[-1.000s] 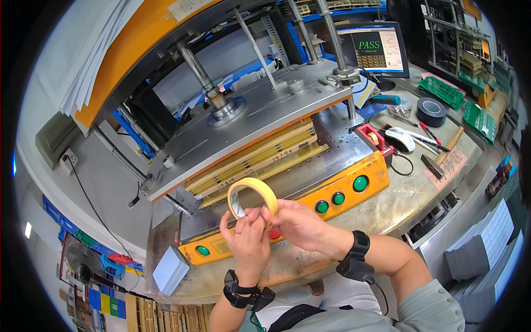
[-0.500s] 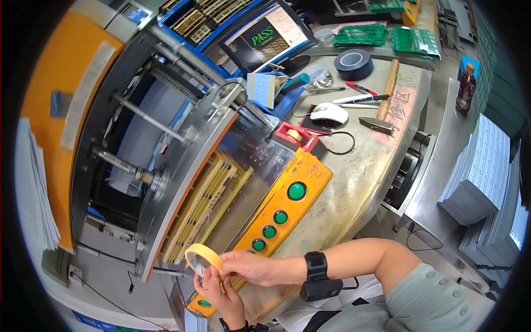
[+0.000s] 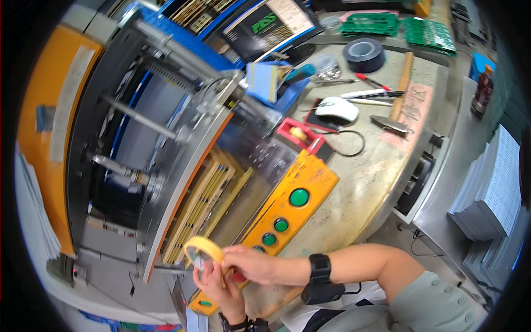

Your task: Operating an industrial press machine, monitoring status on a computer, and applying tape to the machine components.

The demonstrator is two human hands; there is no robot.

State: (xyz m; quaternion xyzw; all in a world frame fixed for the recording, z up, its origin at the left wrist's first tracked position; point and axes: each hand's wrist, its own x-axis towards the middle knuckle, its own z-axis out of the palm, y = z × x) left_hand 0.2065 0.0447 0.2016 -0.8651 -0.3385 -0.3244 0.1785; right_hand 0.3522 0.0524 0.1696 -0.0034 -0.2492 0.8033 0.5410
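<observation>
A roll of yellow masking tape (image 3: 211,248) is held up in front of the machine's orange control panel (image 3: 310,178). My right hand (image 3: 249,264) pinches the right side of the roll between thumb and fingers. Just below it, my left hand (image 3: 220,286) has its fingers curled at the lower edge of the roll, gripping it too. Whether a strip of tape is pulled loose cannot be made out. Behind the roll lies the yellowish layered fixture (image 3: 202,202) of the press. Several green buttons line the panel, and my hands cover part of it.
Right of the panel, the worktable holds a red tape dispenser (image 3: 298,134), a white mouse (image 3: 336,109), a hammer (image 3: 391,125), pens and a dark tape roll (image 3: 363,55). A monitor (image 3: 265,27) stands behind. Paper stacks (image 3: 489,185) and a bottle (image 3: 483,91) are at far right.
The view has shifted and tilted slightly. Both hands still hold the tape roll at nearly the same place; a red spot on the panel now shows beneath my right hand.
</observation>
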